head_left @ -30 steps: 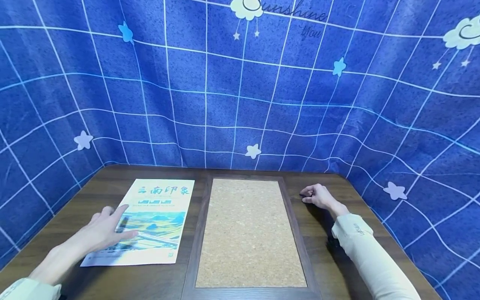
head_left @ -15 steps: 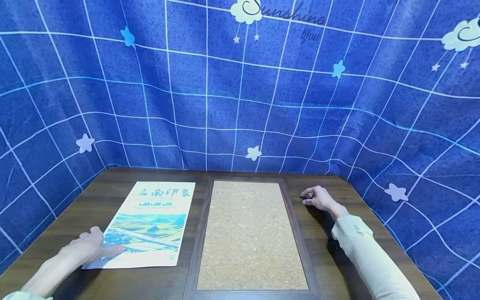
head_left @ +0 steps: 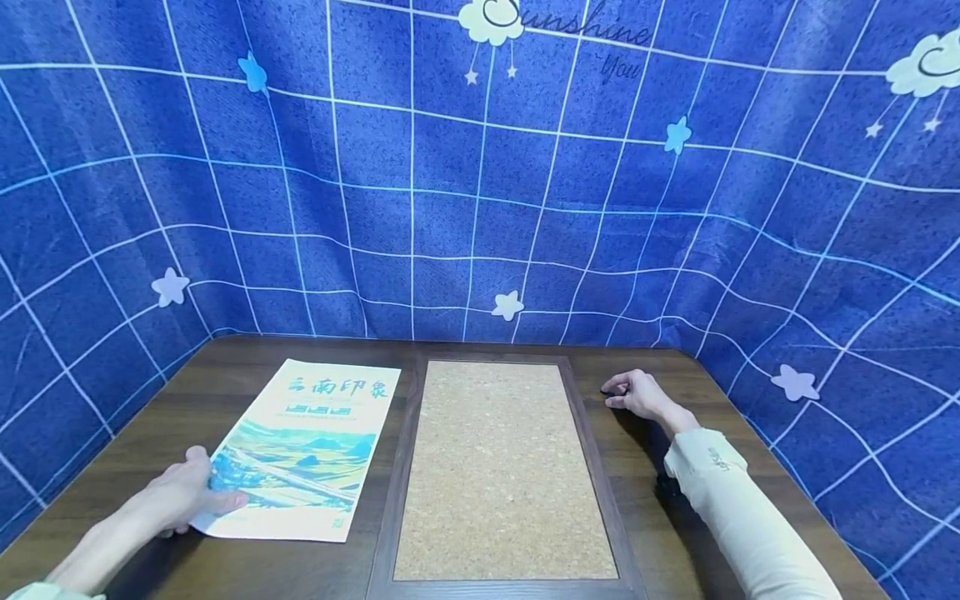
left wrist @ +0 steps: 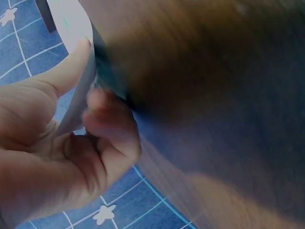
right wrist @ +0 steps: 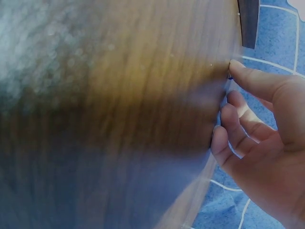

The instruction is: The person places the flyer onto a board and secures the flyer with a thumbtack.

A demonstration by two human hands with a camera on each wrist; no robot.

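Observation:
A printed paper poster (head_left: 311, 454) with blue-green lettering and a landscape picture sits left of the board. My left hand (head_left: 174, 493) pinches its lower left edge, thumb on the printed face and fingers underneath. In the left wrist view the paper (left wrist: 80, 102) bends between the thumb and the curled fingers. To the right of the board, my right hand (head_left: 637, 394) rests on the table with loosely bent fingers. The right wrist view shows its fingertips (right wrist: 220, 136) right at the wood surface, with no object visible in the palm.
A cork board (head_left: 502, 475) in a dark wooden frame (head_left: 588, 433) lies in the middle of the brown table (head_left: 225, 358). Behind and on both sides hangs a blue curtain (head_left: 450, 217) with white grid lines, stars and clouds.
My left hand has drawn back from over the poster's picture to its lower left edge and taken hold. The poster has shifted slightly right and turned a little. The right hand stays put.

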